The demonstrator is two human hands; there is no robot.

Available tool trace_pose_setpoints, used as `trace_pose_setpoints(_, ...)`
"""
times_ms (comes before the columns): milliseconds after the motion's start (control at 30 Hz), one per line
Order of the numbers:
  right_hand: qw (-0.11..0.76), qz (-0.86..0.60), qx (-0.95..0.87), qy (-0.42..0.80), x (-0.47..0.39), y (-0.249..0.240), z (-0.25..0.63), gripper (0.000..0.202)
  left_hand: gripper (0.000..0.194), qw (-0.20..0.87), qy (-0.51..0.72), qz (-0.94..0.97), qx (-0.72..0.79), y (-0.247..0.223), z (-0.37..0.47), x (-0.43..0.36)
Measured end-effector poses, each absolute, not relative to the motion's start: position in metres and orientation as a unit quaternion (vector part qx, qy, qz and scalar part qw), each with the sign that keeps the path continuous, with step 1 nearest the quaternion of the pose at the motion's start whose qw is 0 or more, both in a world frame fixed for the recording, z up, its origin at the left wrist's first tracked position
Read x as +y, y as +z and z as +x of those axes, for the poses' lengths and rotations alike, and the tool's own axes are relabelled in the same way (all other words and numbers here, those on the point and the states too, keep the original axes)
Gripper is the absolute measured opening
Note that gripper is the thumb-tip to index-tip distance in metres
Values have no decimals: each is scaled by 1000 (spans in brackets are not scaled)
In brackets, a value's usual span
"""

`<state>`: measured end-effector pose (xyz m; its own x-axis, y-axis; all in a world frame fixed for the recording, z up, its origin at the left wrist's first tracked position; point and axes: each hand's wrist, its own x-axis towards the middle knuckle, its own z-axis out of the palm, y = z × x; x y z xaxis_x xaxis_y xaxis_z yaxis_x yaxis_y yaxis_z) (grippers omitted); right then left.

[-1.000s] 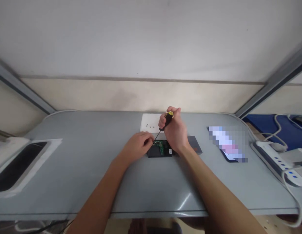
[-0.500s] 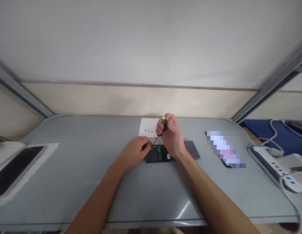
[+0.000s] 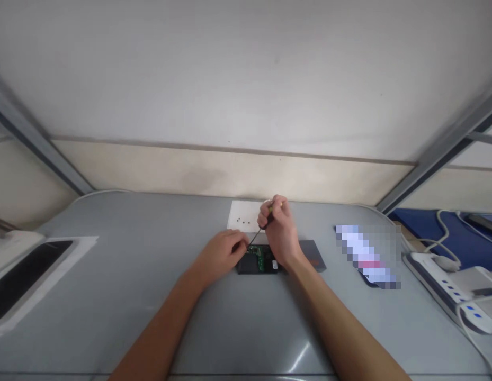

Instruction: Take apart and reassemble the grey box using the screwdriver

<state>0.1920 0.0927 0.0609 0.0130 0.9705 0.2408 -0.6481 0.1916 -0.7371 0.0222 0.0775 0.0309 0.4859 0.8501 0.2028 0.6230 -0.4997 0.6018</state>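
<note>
My right hand [image 3: 282,227] is wrapped round the dark and yellow handle of a screwdriver [image 3: 255,239], whose thin shaft slants down to the left. Its tip meets the upper left part of a black device [image 3: 249,264] with a bare green circuit board [image 3: 260,257]. At that same corner rests my left hand [image 3: 222,254], fingers bent together; what they pinch, if anything, is hidden. Behind the device, several small dark screws lie on a white sheet [image 3: 234,212]. A dark flat box [image 3: 311,254] sits to the right, partly behind my right wrist.
On the grey table [image 3: 134,233], a phone with a blurred screen [image 3: 367,256] lies to the right. Further right are a white power strip [image 3: 448,283] and cables. A black-screened tablet [image 3: 29,278] lies at the left. Metal posts stand at both back corners.
The whole scene sits slightly lower in the view. My right hand has turned a little around the screwdriver handle, and less of the handle shows. My left hand stays at the device's corner.
</note>
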Motion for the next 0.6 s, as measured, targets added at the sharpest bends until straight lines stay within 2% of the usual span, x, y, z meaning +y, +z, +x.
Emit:
trace_pose_setpoints(167,656,-236,-419,582,91,60,193,19,19,234,258,826,444,29,21,76)
trace_pose_setpoints(267,644,-235,-421,593,91,59,191,28,20,235,257,827,441,30,22,76)
trace_pose_setpoints(600,646,-214,-425,598,87,61,188,27,20,229,247,832,441,33,23,76)
